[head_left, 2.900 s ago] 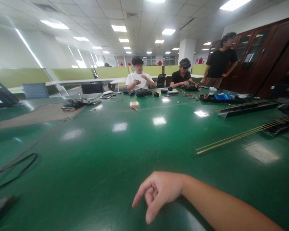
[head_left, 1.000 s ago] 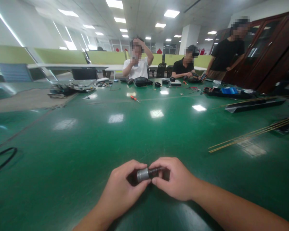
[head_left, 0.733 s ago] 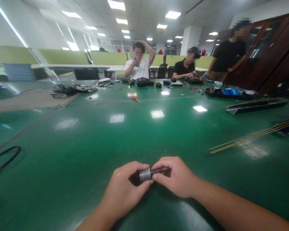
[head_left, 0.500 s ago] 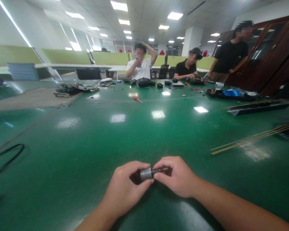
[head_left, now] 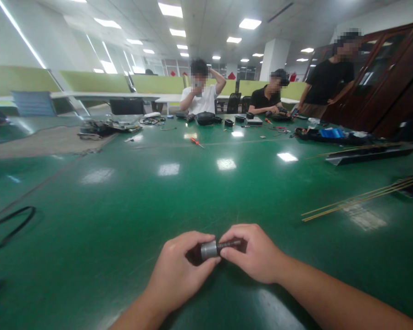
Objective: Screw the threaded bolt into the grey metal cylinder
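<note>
Low in the view, my left hand [head_left: 179, 266] is closed around a silver metal cylinder [head_left: 209, 249], thumb below and index finger above. A thinner dark shaft with ridges like a thread or spring [head_left: 226, 245] extends to the right from the cylinder's end. My right hand [head_left: 256, 252] pinches this ridged shaft between thumb and fingers, its tip pointing into the palm. The two hands nearly touch. Whether cylinder and shaft are one piece, I cannot tell. Both hands are just over the green tabletop [head_left: 151, 201].
An orange screwdriver [head_left: 196, 142] lies farther back. Thin yellow rods [head_left: 351, 200] and a dark metal channel [head_left: 368, 155] are at the right, a black strap [head_left: 15, 229] at the left. Electronic parts [head_left: 103, 127] line the far side. Two people sit across; one person [head_left: 326, 87] stands.
My hands and the held metal part stay almost in the same place. Across the table, the seated person in white has shifted the head and raised arm slightly.
</note>
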`<state>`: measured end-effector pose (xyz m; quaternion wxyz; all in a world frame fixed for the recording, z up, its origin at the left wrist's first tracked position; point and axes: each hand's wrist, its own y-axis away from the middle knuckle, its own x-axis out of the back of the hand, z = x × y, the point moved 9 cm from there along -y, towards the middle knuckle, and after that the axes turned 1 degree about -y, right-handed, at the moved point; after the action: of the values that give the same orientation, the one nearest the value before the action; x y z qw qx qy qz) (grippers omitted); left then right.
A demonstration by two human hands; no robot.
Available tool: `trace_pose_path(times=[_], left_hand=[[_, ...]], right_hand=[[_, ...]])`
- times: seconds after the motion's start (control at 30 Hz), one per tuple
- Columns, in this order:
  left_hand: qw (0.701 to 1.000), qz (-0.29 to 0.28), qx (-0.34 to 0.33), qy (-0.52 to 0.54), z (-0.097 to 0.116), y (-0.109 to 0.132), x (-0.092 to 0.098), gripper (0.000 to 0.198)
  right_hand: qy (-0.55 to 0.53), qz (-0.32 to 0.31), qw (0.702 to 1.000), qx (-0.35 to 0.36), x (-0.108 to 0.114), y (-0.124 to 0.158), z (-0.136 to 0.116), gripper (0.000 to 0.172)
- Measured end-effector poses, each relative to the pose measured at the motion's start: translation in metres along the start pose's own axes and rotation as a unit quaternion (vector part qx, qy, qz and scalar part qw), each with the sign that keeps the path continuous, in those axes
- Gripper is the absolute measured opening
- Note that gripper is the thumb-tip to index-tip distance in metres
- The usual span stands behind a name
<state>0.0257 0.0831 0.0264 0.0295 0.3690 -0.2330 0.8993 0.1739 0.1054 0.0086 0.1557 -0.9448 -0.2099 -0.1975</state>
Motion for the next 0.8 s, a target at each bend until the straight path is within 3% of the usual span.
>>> trace_pose_path(times=[0.3, 0.8], left_hand=[[0.999, 0.01, -0.032, 0.002, 0.0046, 0.0029, 0.0024, 0.023], [1.0, 0.004, -0.022, 0.005, 0.0007, 0.0031, -0.0002, 0.025]], right_hand=[[-0.005, 0.005, 1.0, 0.004, -0.0008, 0.0011, 0.0025, 0.009], [-0.004, 0.012, 1.0, -0.005, -0.0012, 0.0021, 0.0043, 0.007]])
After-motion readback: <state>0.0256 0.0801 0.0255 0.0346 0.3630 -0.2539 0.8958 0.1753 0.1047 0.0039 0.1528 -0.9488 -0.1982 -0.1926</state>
